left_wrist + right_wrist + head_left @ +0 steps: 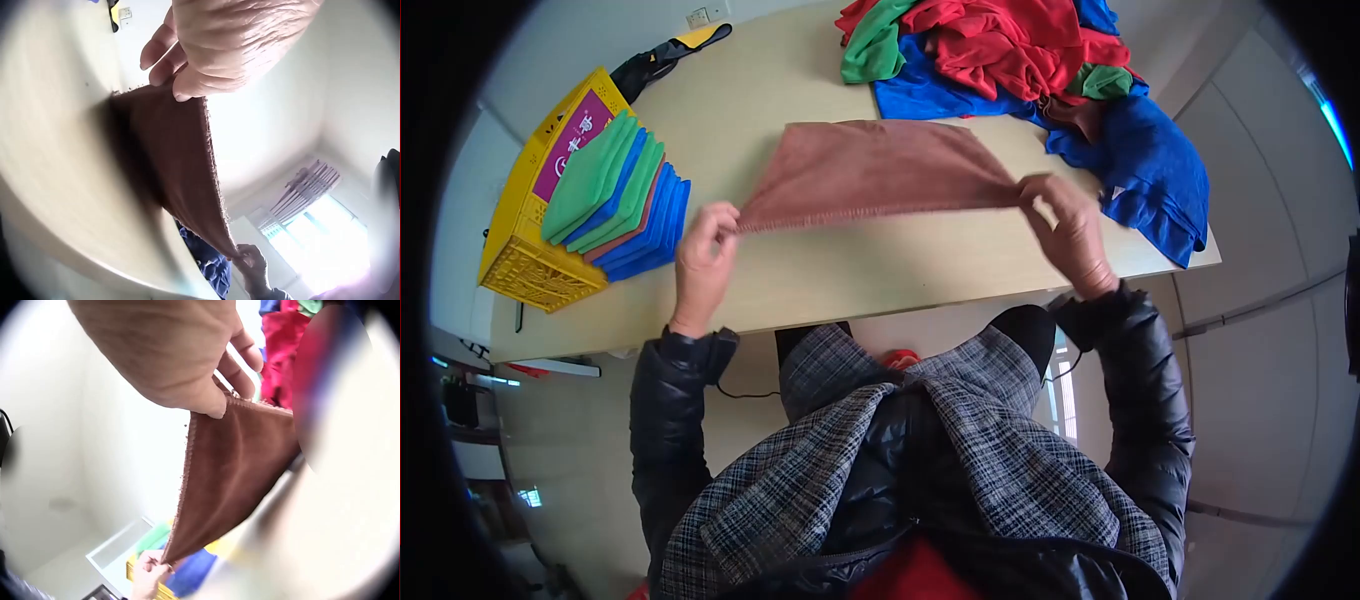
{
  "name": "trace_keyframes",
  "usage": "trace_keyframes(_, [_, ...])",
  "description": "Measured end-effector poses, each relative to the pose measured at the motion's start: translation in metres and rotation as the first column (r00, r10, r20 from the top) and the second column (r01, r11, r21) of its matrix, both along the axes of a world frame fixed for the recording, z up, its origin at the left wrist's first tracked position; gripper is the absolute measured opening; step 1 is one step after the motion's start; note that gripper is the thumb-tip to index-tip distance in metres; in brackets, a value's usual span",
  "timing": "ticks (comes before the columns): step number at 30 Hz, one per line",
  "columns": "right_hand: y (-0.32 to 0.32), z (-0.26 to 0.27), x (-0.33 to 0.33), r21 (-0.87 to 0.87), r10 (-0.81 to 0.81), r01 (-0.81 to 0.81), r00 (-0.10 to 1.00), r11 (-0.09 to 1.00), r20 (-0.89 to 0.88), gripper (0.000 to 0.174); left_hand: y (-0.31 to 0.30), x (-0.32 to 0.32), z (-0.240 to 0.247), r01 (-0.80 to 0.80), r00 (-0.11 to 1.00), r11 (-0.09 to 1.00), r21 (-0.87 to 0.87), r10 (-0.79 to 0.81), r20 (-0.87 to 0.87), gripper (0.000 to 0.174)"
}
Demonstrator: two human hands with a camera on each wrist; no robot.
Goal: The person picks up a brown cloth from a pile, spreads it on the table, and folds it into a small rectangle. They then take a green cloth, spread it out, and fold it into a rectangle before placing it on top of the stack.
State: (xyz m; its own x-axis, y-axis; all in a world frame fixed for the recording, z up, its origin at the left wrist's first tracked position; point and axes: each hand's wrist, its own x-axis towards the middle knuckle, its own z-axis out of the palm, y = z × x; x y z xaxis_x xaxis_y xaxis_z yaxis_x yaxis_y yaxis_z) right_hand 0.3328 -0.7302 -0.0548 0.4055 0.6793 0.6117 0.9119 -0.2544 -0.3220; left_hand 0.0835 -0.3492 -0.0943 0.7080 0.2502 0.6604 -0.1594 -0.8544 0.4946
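Observation:
A brown cloth [875,175] is stretched between both hands over the table, its stitched near edge raised and its far part on the tabletop. My left hand [706,262] pinches the near left corner between thumb and fingers. At the near right corner, my right hand [1068,228] pinches the cloth the same way. In the left wrist view the cloth [181,156] slopes from the lifted edge down to the wood. The right wrist view shows the brown cloth [231,469] hanging taut from the fingertips.
A yellow crate [540,255] stands at the left, with folded green, blue and brown cloths [615,205] against it. A loose heap of red, blue and green cloths [1010,55] lies at the back right. A blue cloth [1155,170] reaches the table's right edge.

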Motion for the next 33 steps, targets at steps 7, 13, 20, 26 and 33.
trace_keyframes(7, [-0.022, -0.094, -0.039, -0.301, 0.074, -0.054, 0.996, 0.952, 0.054, 0.018, -0.027, -0.040, -0.076, -0.008, 0.955, 0.998, 0.064, 0.026, -0.296, 0.021])
trace_keyframes(13, [-0.030, -0.097, -0.048, -0.357, 0.099, -0.052, 0.988, 0.933, 0.115, 0.017, -0.032, -0.051, -0.066, 0.006, 0.925, 0.992, 0.125, 0.042, -0.377, 0.019])
trace_keyframes(20, [-0.034, -0.078, -0.050, -0.421, 0.139, -0.111, 0.990, 0.900, 0.036, 0.024, -0.030, -0.046, -0.026, 0.134, 0.839, 0.983, 0.125, -0.046, -0.542, 0.015])
trace_keyframes(26, [0.050, -0.075, -0.053, -0.336, 0.056, -0.120, 0.980, 0.934, -0.192, 0.039, -0.028, 0.035, -0.005, 0.219, 0.834, 0.970, 0.102, -0.132, -0.536, 0.023])
trace_keyframes(33, [0.075, -0.121, -0.077, -0.448, 0.034, -0.004, 0.998, 0.894, 0.059, 0.055, 0.013, 0.126, -0.085, 0.185, 0.791, 0.910, 0.372, 0.087, -0.605, 0.064])
